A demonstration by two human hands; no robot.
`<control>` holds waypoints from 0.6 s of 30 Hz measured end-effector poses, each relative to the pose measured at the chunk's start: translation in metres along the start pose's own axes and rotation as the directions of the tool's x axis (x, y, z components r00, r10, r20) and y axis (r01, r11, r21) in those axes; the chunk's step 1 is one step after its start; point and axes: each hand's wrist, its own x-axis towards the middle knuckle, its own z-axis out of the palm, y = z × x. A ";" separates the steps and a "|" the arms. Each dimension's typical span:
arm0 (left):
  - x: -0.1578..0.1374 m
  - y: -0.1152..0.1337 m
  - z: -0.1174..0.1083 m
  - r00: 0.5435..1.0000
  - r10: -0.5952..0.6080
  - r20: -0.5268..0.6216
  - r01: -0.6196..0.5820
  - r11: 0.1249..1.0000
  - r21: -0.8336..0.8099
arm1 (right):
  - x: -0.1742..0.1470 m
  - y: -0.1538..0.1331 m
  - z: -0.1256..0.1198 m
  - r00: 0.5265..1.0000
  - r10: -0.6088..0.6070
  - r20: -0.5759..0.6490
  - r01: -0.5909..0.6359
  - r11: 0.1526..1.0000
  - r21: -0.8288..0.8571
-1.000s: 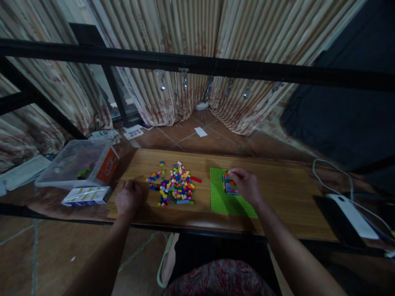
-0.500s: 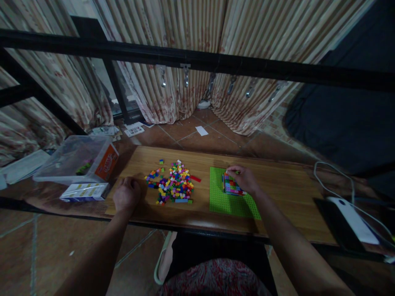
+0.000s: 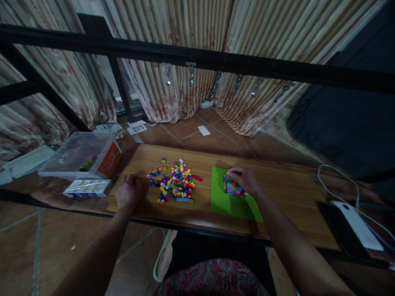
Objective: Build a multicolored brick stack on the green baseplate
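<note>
On the table's left end my left hand (image 3: 128, 192) rests as a loose fist, with nothing showing in it. To its right lies a heap of small coloured building bricks (image 3: 180, 185), with a long red brick (image 3: 197, 178) at its side. A green baseplate (image 3: 217, 203) carries a low block of many-coloured bricks (image 3: 232, 186). My right hand (image 3: 245, 179) reaches over this block, thumb and finger pinched at its far left corner on what looks like a small pale building brick. The palm hides part of the block's right side.
A clear plastic box (image 3: 77, 158) with an orange label and a white-and-blue carton (image 3: 88, 188) stand left of the wooden table (image 3: 290, 197). A white device (image 3: 354, 224) with a cable lies at the right end. A black rail (image 3: 148, 47) crosses before the curtains.
The view has shifted slightly, so everything sits a little further right. Both hands keep their places, the right one still pinching at the block's corner.
</note>
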 end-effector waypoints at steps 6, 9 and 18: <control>-0.001 0.001 -0.001 1.000 0.008 0.006 -0.008 1.000 0.026 | 0.004 0.000 -0.002 0.998 -0.035 0.050 0.039 0.997 -0.070; -0.001 0.000 -0.001 1.000 0.018 0.005 -0.018 1.000 0.016 | 0.004 0.001 -0.001 0.998 -0.045 0.033 0.048 0.996 -0.079; -0.002 0.001 -0.001 0.999 0.029 -0.019 -0.028 0.999 0.019 | 0.000 0.005 0.001 1.000 -0.020 -0.001 0.020 1.000 0.018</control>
